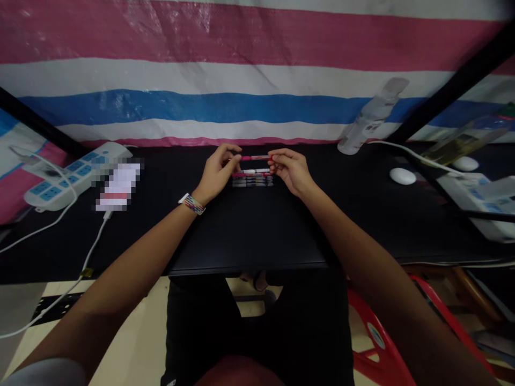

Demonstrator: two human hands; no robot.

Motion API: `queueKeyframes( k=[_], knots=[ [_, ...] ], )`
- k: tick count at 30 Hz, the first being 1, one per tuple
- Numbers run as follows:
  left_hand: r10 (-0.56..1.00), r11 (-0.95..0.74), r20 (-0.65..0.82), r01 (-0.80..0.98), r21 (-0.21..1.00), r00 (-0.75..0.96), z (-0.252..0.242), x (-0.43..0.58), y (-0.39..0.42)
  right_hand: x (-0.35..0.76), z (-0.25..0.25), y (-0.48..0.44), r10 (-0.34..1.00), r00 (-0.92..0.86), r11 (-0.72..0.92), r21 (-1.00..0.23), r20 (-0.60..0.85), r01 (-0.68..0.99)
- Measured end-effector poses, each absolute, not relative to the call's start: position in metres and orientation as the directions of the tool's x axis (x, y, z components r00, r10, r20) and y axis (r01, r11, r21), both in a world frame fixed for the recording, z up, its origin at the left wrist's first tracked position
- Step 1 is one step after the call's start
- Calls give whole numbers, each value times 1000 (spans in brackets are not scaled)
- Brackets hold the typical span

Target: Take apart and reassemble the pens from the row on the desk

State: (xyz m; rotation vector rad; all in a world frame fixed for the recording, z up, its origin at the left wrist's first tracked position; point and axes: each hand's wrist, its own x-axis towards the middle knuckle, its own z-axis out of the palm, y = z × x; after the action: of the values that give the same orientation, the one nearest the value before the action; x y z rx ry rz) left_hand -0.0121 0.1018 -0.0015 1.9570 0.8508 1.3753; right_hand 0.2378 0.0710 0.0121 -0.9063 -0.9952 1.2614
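A slim red pen (256, 157) lies level between my two hands, above a row of other pens. My left hand (219, 170), with a woven band at the wrist, pinches its left end. At its right end the fingers of my right hand (290, 169) are closed on it. Just below, a white pen (253, 171) and a red pen (252, 175) lie side by side, partly hidden by my fingertips. Several clear pens with dark parts (252, 182) lie parallel nearest to me on the black table (253, 230).
On the left are a power strip (78, 174) and a phone (119, 186) on a white cable. To the right stand a clear bottle (372, 118), a white mouse (403, 176), a tilted bottle of yellowish liquid (462, 142) and another power strip (478, 203). A striped sheet (241, 107) hangs behind.
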Motion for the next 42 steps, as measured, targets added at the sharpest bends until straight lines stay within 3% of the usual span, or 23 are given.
queueKeyframes(
  k=[11,16,21,25,30,34,39,42],
  knots=[
    [740,-673,646,192,715,187,-1,-12,104,238,7,73,993,27,121,-933,119,-338],
    [803,-590,557,152,793,214,-1,-12,104,239,6,73,990,-6,134,-943,143,-306],
    [742,-670,640,200,715,199,-1,-14,103,240,4,74,987,-12,147,-944,158,-295],
    [789,-614,583,198,764,196,-1,-13,102,240,4,74,985,-22,155,-939,170,-307],
    [682,-731,705,216,647,195,0,-10,102,240,5,74,987,-8,152,-942,162,-300],
    [765,-644,616,220,733,188,0,-12,102,239,6,74,987,-11,148,-947,158,-285],
    [694,-720,692,221,658,198,4,-12,100,236,9,71,990,5,135,-944,140,-302],
    [748,-663,639,231,712,180,6,-11,97,235,12,69,992,19,128,-946,129,-298]
  ],
)
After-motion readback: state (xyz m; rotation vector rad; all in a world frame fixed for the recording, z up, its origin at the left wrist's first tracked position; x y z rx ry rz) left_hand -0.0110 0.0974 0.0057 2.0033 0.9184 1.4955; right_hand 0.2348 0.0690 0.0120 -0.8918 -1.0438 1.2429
